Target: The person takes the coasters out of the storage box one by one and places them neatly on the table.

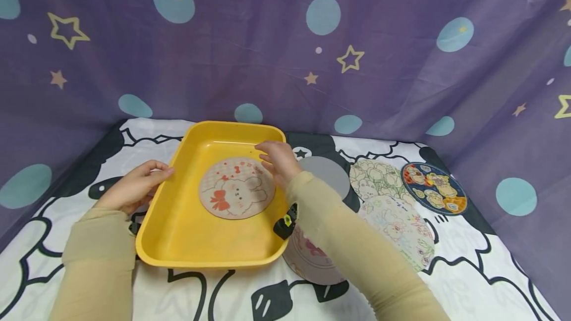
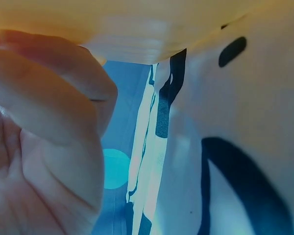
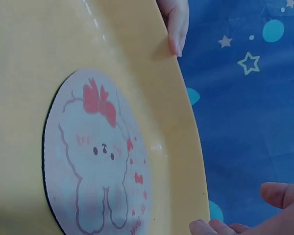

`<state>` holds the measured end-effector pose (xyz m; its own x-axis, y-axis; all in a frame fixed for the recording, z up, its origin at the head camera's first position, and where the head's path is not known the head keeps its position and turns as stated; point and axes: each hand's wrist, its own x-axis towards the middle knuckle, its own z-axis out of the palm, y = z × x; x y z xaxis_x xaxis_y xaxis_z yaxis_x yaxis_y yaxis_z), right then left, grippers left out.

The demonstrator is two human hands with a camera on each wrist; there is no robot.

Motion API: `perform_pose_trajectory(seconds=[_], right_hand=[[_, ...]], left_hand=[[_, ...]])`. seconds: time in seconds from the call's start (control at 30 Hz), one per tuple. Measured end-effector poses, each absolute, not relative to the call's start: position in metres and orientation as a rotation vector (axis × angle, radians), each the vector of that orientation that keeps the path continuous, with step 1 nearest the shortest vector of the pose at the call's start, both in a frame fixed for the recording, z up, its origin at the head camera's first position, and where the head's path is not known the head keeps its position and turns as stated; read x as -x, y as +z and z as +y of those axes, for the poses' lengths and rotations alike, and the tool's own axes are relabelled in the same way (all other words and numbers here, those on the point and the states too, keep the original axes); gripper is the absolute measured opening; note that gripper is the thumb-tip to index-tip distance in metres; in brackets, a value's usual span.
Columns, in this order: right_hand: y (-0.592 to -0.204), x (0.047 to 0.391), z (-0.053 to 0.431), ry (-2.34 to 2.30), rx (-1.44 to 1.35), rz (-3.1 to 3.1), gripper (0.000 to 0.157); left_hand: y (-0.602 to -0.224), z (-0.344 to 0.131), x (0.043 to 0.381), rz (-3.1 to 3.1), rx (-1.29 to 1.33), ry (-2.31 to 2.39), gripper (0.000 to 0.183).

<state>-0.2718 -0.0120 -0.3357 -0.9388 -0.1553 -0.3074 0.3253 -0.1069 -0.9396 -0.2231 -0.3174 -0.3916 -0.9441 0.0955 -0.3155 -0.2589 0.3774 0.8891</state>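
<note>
A yellow plastic tray (image 1: 209,244) with raised walls sits in front of me. Inside it lies a round mat (image 1: 238,189) printed with a white bunny wearing a red bow; its dark edge shows in the right wrist view. My left hand (image 1: 131,187) grips the tray's left rim, thumb over the top and fingers curled below it on the outside. Over the right side of the tray is my right hand (image 1: 280,162), its fingers loosely bent and thumb apart. Nothing is between the fingers of that hand (image 3: 279,213) in the right wrist view, where it appears beside the rim.
Several more round mats lie right of the tray: a grey one (image 1: 327,175), a green line-drawn one (image 1: 379,177), a pale floral one (image 1: 401,232), a dark blue one (image 1: 434,188) and a pinkish one (image 1: 312,266) partly under my right forearm. A purple curtain (image 1: 250,53) hangs behind the patterned tablecloth (image 1: 464,271).
</note>
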Motion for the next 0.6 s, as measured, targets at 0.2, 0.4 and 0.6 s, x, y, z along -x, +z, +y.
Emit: perform_pose_trajectory(seconds=[0.2,0.4,0.6], right_hand=[[-0.341,0.278,-0.017,-2.107,-0.203,1.852,0.052],[-0.347,0.284,-0.02,-2.082,-0.248,1.888,0.054],[-0.35,0.289,-0.022,-2.076,-0.333,1.89,0.061]], left_hand=[[-0.391,-0.317,0.223,2.326,0.149,1.585,0.051],[-0.389,-0.316,0.222,2.329,0.153,1.588,0.053],[-0.388,-0.315,0.221,2.33,0.152,1.589,0.052]])
